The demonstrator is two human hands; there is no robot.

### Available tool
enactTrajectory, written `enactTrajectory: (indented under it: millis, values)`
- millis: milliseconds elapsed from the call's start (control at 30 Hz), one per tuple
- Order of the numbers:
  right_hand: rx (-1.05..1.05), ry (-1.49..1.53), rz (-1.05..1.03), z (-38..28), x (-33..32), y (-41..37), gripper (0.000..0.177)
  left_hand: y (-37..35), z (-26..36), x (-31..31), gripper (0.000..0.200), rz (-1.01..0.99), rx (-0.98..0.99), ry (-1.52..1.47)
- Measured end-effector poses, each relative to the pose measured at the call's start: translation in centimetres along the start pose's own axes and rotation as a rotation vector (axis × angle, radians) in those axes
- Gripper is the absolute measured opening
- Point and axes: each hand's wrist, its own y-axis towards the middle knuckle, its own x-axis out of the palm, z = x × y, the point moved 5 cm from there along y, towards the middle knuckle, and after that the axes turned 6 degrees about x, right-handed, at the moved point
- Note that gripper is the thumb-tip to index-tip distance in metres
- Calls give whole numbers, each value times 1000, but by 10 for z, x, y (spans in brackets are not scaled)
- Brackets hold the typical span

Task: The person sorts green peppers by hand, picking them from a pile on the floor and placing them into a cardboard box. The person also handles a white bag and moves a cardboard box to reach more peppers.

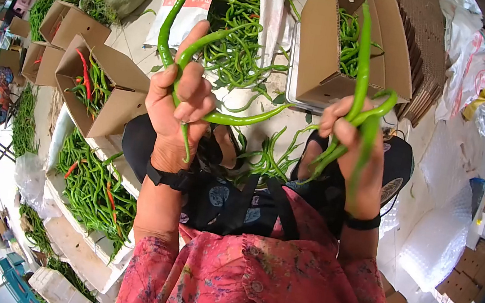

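- Long green chillies point(364, 57), loads of them. The ones that matter are up in both hands, just above centre.
- Left hand point(186, 90), 10 o'clock: grip closed round a few chillies, one hooping up to 11, another sweeping off toward 1. Index finger is sticking up, not wrapped.
- Right hand point(351, 136), 2 o'clock: grip closed on a small bunch, one pointing up at 12, the rest curling and hanging. Bit blurry, so I can't give you a count.
- Handling, my guess: next to no weight, smooth and a touch slippery, bendy but crisp, so a hard twist could snap one. Thin tips look like the weak spot.
- I'd hold them mid-body or by the thicker end, light squeeze. The curls will probably snag each other.
- Around them: loose pile point(231, 56) near 12, cardboard box point(316, 78) with green ones at 1, open carton point(120, 111) with red and green between 9 and 10, more heaped point(87, 181) at 8.
- Writing: white sack point(171, 18) at 11 has blue marks and upside-down characters on a red band, can't read them reliably. Plastic bag point(482, 77) at 2 has red print, too crumpled. No brand I can make out.
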Motion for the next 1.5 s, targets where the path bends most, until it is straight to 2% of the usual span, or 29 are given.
enactTrajectory:
  millis: [33, 100, 133, 167, 233, 367, 433, 500, 567, 600, 633, 733, 767, 833, 900, 933, 967, 1033, 1100, 1167, 1200, 1267, 1300, 1400, 1433, 1467, 1500]
  values:
    - [36, -72, -67, 1, 9, -1, 23, -1, -2, 2, 63, -7, 1, 7]
    - [6, -294, -118, 7, 33, -2, 24, -2, -8, 4, 66, -21, -24, 298]
    - [60, -210, -164, 11, 44, -4, 22, -2, -11, 4, 68, -7, -15, 385]
    - [-25, -291, -165, 17, 50, -4, 19, -3, -14, 6, 69, -17, -22, 442]
    - [49, -461, -75, 20, 67, 2, 18, -2, -20, 6, 71, -22, 1, 541]
    - [29, -639, -115, 52, 71, 11, 20, -4, -26, 2, 74, -6, -36, 647]
    - [161, -527, -148, 59, 71, 15, 23, -3, -24, -3, 73, -65, -65, 622]
    - [169, -445, -118, 77, 60, 19, 24, -1, -27, 6, 72, -124, -96, 598]
    - [177, -363, -76, 76, 50, 20, 25, 0, -23, 15, 71, 178, 7, 1010]
    - [213, -161, -83, 66, 46, 20, 25, -2, -12, 13, 70, 106, -115, 1203]
    - [246, 41, -89, 58, 42, 18, 25, -3, -7, 7, 66, 167, -77, 1340]
    - [252, 229, -34, 53, 22, 21, 36, -9, -9, 19, 57, 201, -40, 1643]
    - [221, 284, -27, 46, 22, 23, 37, -13, -19, 25, 58, 163, -50, 1707]
    - [212, 252, -37, 39, 21, 25, 38, -19, -45, 26, 62, -330, 91, 2083]
    - [201, 220, -50, 30, 21, 27, 39, -28, -70, 27, 70, -371, -98, 2272]
    - [145, 101, -74, 22, 20, 28, 39, -28, -78, 31, 72, -421, 25, 2288]
    - [88, -20, -92, 13, 19, 27, 39, -27, -79, 28, 72, -431, 27, 2288]
    - [156, -27, -28, 4, 20, 26, 37, -25, -84, 27, 74, -554, 46, 2447]
    - [-70, -143, 58, -13, 16, 28, 20, -22, -83, 39, 75, -599, 44, 2394]
    - [-130, -220, 150, -43, 4, 25, 19, -22, -72, 52, 72, -600, 80, 2207]
    - [-222, -129, 239, -55, -3, 29, 18, -21, -59, 56, 65, -544, 37, 2145]
    - [-311, -715, 429, -100, -26, 33, 23, -21, -31, 65, 56, -447, -19, 2113]
    - [-328, -717, 453, -114, -38, 39, 28, -20, -16, 67, 54, -406, -43, 2112]
    - [-399, -1036, 561, -151, -69, 71, 33, -11, 29, 70, 46, -177, -243, 2020]
    - [-296, -1142, 557, -150, -90, 91, 32, -7, 46, 57, 46, -103, -250, 1983]
    - [-138, -1229, 453, -144, -105, 109, 39, -4, 59, 44, 47, -4, -248, 1865]
    - [-141, -1224, 420, -128, -123, 120, 39, 0, 72, 30, 48, 87, -241, 1743]
